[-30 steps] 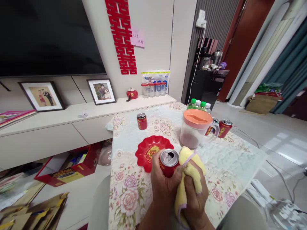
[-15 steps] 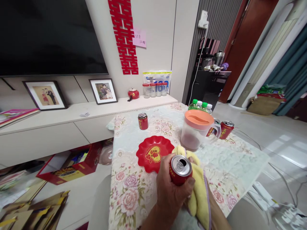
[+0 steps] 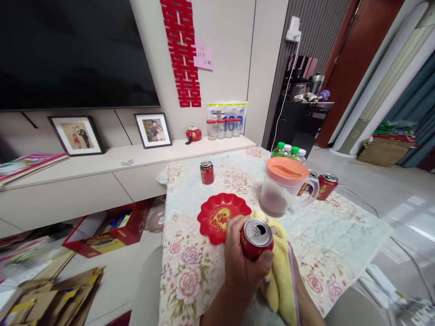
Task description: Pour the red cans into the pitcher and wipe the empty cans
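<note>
My left hand [image 3: 238, 260] is wrapped round an opened red drink can [image 3: 257, 249], its top tilted toward me. Against the far right side of the can, my right hand [image 3: 280, 230] grips a yellow towel [image 3: 280, 280] with a purple edge. The towel and the can hide most of my right fingers. Just beyond my left hand lies a red scalloped plate [image 3: 209, 217] with a gold heart print.
A plastic pitcher [image 3: 277, 197] with an orange lid stands past the towel. Behind it are a red can [image 3: 328, 186] and green- and white-capped bottles [image 3: 287, 150]. Another red can [image 3: 207, 173] stands on the flowered tablecloth [image 3: 183, 267] at the far left.
The whole view has shifted slightly, so things appear a little farther right. My left hand still holds the can and my right hand the towel, with hardly any movement between them.
</note>
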### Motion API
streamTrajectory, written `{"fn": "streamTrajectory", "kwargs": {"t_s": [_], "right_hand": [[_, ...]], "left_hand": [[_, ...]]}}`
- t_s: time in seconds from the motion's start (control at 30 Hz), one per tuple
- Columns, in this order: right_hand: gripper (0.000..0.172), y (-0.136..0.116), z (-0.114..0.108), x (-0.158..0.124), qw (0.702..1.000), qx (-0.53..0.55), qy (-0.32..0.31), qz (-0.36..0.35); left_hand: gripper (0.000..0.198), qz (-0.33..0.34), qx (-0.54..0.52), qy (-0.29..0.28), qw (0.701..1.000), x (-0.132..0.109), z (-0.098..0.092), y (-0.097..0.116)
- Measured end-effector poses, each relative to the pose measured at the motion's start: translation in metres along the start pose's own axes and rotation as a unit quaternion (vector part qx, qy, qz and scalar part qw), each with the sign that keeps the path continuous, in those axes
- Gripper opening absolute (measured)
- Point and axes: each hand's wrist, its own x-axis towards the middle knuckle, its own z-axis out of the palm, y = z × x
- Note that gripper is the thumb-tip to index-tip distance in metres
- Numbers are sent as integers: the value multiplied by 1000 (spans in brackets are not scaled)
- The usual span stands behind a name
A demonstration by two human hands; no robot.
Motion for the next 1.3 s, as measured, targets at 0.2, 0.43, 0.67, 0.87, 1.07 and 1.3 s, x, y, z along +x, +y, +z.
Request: {"fn": "streamTrajectory", "kwargs": {"t_s": [0.2, 0.43, 0.67, 0.87, 1.07, 1.3], "right_hand": [[40, -9, -1, -4, 999, 18, 36, 21], [51, -9, -8, -10, 982, -92, 94, -133], [37, -1, -32, -13, 907, -249, 92, -325], [36, -14, -14, -12, 964, -141, 85, -210], [33, -17, -14, 2, 998, -8, 56, -7], [33, -3, -18, 10, 993, -74, 44, -85]], "left_hand": [[65, -4, 56, 8, 998, -3, 2, -4], [69, -140, -55, -33, 988, -14, 4, -10], [54, -244, -78, -52, 965, -20, 12, 6], [51, -200, -55, -54, 977, -19, 11, 5], [54, -102, -31, -88, 990, -21, 10, 4], [55, -59, -46, -68, 995, -16, 7, 7]]}}
